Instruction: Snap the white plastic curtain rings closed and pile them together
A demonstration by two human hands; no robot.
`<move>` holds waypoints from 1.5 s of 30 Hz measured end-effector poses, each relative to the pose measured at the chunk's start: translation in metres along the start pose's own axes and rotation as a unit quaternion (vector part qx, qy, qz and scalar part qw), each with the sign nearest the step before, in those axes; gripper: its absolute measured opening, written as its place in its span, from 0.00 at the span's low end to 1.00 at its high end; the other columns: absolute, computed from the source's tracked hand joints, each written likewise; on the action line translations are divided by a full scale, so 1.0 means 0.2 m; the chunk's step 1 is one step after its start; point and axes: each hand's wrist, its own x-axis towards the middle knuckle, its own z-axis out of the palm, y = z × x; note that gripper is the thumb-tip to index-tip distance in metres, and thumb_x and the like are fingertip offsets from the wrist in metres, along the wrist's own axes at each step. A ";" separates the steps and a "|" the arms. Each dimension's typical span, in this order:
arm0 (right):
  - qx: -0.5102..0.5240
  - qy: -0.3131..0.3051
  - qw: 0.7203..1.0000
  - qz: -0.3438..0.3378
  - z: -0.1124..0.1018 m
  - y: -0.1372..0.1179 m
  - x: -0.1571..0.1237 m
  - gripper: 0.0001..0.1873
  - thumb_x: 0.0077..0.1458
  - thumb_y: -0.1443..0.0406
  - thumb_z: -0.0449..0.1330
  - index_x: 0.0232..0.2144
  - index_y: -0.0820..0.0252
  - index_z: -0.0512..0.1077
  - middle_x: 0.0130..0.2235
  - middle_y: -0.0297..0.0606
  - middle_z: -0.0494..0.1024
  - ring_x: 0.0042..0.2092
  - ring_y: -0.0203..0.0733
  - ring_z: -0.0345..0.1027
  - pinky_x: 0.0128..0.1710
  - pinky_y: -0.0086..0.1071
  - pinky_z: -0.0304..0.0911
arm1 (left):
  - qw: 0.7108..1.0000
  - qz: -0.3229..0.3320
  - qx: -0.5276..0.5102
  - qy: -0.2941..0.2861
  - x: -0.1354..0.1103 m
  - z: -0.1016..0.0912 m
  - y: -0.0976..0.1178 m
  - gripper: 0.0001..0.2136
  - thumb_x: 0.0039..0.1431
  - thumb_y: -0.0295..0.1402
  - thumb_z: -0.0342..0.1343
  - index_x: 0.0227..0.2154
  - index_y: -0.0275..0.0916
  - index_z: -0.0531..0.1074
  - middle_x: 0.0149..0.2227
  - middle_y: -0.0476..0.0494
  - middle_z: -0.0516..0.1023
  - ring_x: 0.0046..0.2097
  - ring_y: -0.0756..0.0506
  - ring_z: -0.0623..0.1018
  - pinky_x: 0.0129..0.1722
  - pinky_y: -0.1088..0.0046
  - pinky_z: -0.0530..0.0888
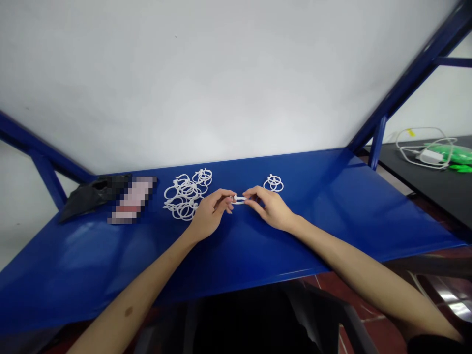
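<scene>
On the far left, a slanting blue-painted metal frame post (47, 179) meets the broad, glossy blue tabletop (243, 270), and here, near the back edge, lies a crumpled black plastic bag (79, 200). Just beside it, a flat pinkish-white oblong packet (134, 194) with a red patch, its details lost to coarse blurring.

Moving along, there's a tangled heap of thin white plastic rings (188, 189), loops overlapping every which way, small knobs showing on some of them. Right next to the heap's near side comes the left hand (209, 212), fingers bent, thumb and fingertips closed on the left end of a single thin white plastic loop (239, 198). That loop sits centre stage between the two hands, seen nearly edge-on, in front of the pale wall (236, 88); whether it touches the tabletop I can't tell. On its other end, the right hand (272, 207), thumb and forefinger pinching.

Just beyond the right hand, a small cluster of white plastic rings (273, 183) lies on the blue surface, well apart from the heap. And far right, past the slanting blue beam (405, 81), a black table (416, 187) carries a looped white cable (400, 151), a white block (430, 157) and bright green material (457, 154).
</scene>
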 end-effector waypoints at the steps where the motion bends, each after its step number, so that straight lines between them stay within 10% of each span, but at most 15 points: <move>1: 0.007 0.010 1.000 -0.001 0.00 0.00 0.00 0.09 0.67 0.63 0.56 0.47 0.60 0.70 0.40 0.40 0.78 0.38 0.39 0.74 0.39 0.35 0.71 | 0.999 -0.016 -0.038 0.001 0.00 0.01 0.00 0.13 0.67 0.44 0.54 0.44 0.40 0.73 0.31 0.48 0.79 0.30 0.50 0.79 0.33 0.73 0.77; 15: 0.009 0.049 0.994 -0.096 0.03 -0.06 -0.02 0.08 0.69 0.67 0.53 0.43 0.60 0.72 0.39 0.41 0.77 0.40 0.40 0.69 0.41 0.36 0.68 | 0.990 -0.070 -0.110 0.050 -0.04 0.05 0.03 0.05 0.57 0.34 0.63 0.31 0.39 0.78 0.23 0.50 0.79 0.25 0.50 0.78 0.29 0.75 0.77; 27: -0.116 -0.019 0.982 -0.147 0.04 -0.05 -0.04 0.14 0.71 0.67 0.48 0.42 0.63 0.73 0.34 0.42 0.76 0.35 0.42 0.63 0.37 0.36 0.64 | 0.990 0.045 0.107 0.083 -0.05 0.06 0.03 0.06 0.60 0.31 0.60 0.29 0.43 0.80 0.32 0.50 0.81 0.34 0.49 0.79 0.39 0.71 0.76; 36: -0.205 0.065 0.977 0.007 -0.06 0.08 0.05 0.13 0.69 0.63 0.53 0.46 0.59 0.76 0.43 0.43 0.77 0.43 0.44 0.70 0.42 0.37 0.69 | 0.946 0.068 0.318 0.012 0.04 -0.15 -0.03 0.18 0.63 0.41 0.58 0.54 0.43 0.72 0.50 0.43 0.77 0.55 0.39 0.72 0.59 0.53 0.68; 45: -0.346 0.061 0.926 0.141 -0.22 0.27 0.04 0.17 0.66 0.62 0.55 0.53 0.63 0.74 0.44 0.49 0.77 0.46 0.53 0.66 0.42 0.44 0.70 | 0.908 -0.001 0.405 -0.108 0.02 -0.25 -0.11 0.21 0.61 0.52 0.55 0.49 0.45 0.74 0.50 0.42 0.75 0.56 0.34 0.67 0.59 0.49 0.63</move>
